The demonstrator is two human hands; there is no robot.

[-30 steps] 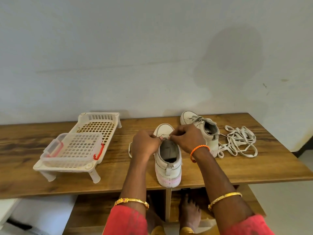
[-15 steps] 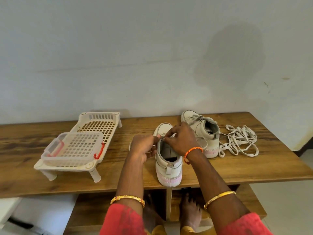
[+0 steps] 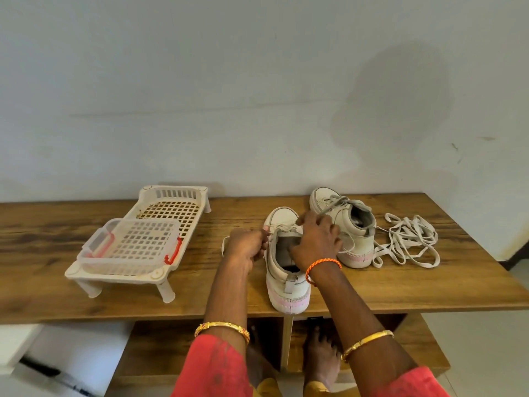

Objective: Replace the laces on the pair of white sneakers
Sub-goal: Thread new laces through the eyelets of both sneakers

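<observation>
A white sneaker (image 3: 286, 279) with a pinkish sole stands on the wooden table (image 3: 400, 285), heel toward me. My left hand (image 3: 247, 247) sits at its left side with the fingers pinched on a white lace that trails off to the left. My right hand (image 3: 317, 239) is over the tongue and eyelets, fingertips pinching the lace near the toe end. The second white sneaker (image 3: 347, 222), laced with grey laces, stands behind and to the right. A loose pile of white laces (image 3: 409, 239) lies right of it.
A white plastic rack (image 3: 171, 207) with a small lidded lattice box (image 3: 131, 245) on it stands on the table's left half. The wall runs close behind the table. My bare feet (image 3: 320, 359) show below the front edge, by a lower shelf.
My right hand has moved forward along the sneaker toward the toe. My left hand has shifted slightly left, keeping its pinch on the lace. The sneakers have stayed put.
</observation>
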